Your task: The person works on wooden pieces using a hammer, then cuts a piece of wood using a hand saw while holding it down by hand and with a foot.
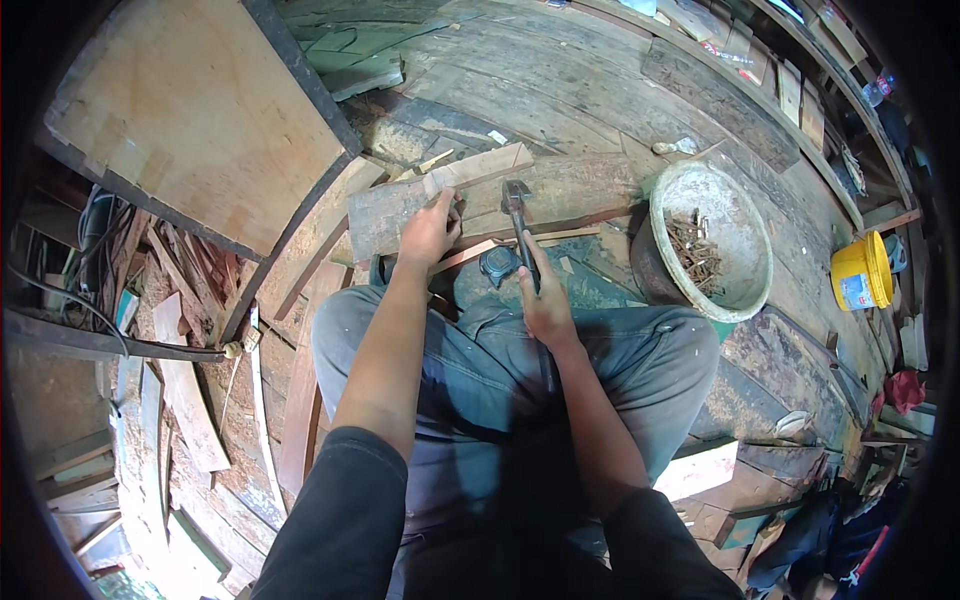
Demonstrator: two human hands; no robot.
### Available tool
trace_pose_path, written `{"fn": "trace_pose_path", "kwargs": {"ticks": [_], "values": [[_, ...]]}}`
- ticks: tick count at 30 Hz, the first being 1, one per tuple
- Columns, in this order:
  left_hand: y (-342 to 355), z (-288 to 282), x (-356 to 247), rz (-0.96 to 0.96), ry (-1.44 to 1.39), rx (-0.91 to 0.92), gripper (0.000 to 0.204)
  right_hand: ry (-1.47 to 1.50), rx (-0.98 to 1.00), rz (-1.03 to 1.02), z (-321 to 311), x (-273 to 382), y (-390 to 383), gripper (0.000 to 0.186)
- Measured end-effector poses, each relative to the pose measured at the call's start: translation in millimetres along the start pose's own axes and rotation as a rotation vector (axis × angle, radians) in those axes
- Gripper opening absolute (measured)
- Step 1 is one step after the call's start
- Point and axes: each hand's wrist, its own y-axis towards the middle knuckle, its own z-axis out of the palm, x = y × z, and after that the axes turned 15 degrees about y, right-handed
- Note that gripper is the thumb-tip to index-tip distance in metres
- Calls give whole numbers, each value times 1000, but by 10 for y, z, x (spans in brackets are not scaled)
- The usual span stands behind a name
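Note:
My left hand (430, 228) presses down on a weathered wooden plank (560, 192) that lies across in front of my knees, fingers at its near edge by a lighter wood strip (480, 166). My right hand (545, 300) grips the handle of a hammer (517, 205), whose metal head rests on the plank just right of my left hand. A dark round tape measure (498, 263) lies below the plank between my hands. I am crouched, grey trousers below both arms.
A worn white bowl (745, 235) holding several rusty nails (692, 250) sits to the right of the plank. A big plywood sheet (190, 110) leans at upper left. Wood offcuts and sawdust lie at left. A yellow bucket (862, 270) stands far right.

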Motion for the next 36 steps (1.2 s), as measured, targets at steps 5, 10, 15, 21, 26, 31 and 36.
{"fn": "trace_pose_path", "kwargs": {"ticks": [5,10,15,21,26,31,36], "values": [[33,136,180,-30,190,39,53,-14,-32,-34,5,-30,2,50],[123,241,268,68,-1,1,62,-23,-97,7,-31,-84,-53,52],[74,164,136,130,-38,-20,46,39,-118,90,-40,-6,-103,54],[66,103,109,151,-26,-31,45,-9,-101,211,-52,49,-70,58],[97,192,151,129,-70,-21,44,22,-96,193,-46,-29,-87,58],[92,128,176,136,48,-40,42,47,-116,65,-4,-58,-44,51],[59,81,43,12,-84,0,40,-27,-104,169,-4,-52,-28,50]]}}
